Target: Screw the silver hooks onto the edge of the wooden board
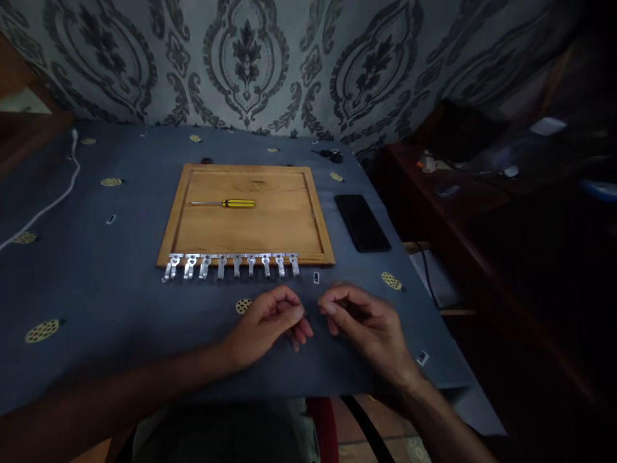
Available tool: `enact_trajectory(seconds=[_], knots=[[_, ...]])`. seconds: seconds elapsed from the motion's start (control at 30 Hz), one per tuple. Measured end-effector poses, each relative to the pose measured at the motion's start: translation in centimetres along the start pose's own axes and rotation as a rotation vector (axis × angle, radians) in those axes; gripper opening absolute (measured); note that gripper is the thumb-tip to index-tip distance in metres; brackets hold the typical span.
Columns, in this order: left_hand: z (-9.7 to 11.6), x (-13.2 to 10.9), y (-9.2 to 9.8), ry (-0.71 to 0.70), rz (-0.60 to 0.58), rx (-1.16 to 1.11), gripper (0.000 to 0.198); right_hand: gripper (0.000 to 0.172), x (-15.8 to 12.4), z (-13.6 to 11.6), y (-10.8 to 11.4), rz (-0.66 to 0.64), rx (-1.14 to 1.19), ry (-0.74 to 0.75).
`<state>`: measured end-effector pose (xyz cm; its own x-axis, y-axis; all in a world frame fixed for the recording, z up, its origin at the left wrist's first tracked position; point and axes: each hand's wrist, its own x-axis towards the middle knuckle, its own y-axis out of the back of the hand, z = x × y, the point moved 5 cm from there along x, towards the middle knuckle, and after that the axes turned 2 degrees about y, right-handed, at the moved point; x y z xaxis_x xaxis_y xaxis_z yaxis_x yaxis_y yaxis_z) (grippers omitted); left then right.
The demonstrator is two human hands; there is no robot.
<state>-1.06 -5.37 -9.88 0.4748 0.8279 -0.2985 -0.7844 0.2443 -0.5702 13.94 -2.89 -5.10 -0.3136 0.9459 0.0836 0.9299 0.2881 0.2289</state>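
My left hand (274, 319) is closed in a pinch, thumb against the forefinger, just above the blue tablecloth. Facing it across a small gap, my right hand (366, 319) is pinched too. Whatever either hand holds, if anything, is too small or hidden to name. Beyond them lies a framed wooden board (270, 235). Along its near edge hangs a row of several shiny metal hooks (236, 265). A screwdriver (238, 204) with a yellow and black handle rests on the board, its shaft pointing left.
Right of the board lies a black phone (362, 223). A small dark object like keys (332, 155) sits at the back of the patterned tablecloth (120, 276). At the left runs a white cable (67, 186). Dark red furniture (434, 186) stands beyond the table's right edge.
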Motion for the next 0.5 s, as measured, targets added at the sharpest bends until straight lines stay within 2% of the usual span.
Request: enact_trajectory(seconds=[0.13, 0.23, 0.3, 0.37, 0.5], knots=[[0.1, 0.1, 0.4, -0.010, 0.000, 0.023, 0.046, 0.038, 2.3, 1.4, 0.3, 0.078, -0.011, -0.019], [0.5, 0.0, 0.8, -0.062, 0.052, 0.105, 0.029, 0.042, 3.3, 2.7, 0.7, 0.211, -0.017, -0.025], [0.7, -0.2, 1.1, -0.091, 0.085, 0.226, 0.018, 0.039, 3.4, 3.1, 0.9, 0.238, -0.037, -0.015], [0.9, -0.4, 1.4, -0.122, 0.117, 0.391, 0.011, 0.028, 3.2, 2.8, 0.9, 0.190, -0.109, 0.024], [1.9, -1.0, 1.6, -0.247, 0.166, 0.704, 0.010, 0.012, 2.4, 1.9, 0.2, -0.010, -0.363, 0.174]])
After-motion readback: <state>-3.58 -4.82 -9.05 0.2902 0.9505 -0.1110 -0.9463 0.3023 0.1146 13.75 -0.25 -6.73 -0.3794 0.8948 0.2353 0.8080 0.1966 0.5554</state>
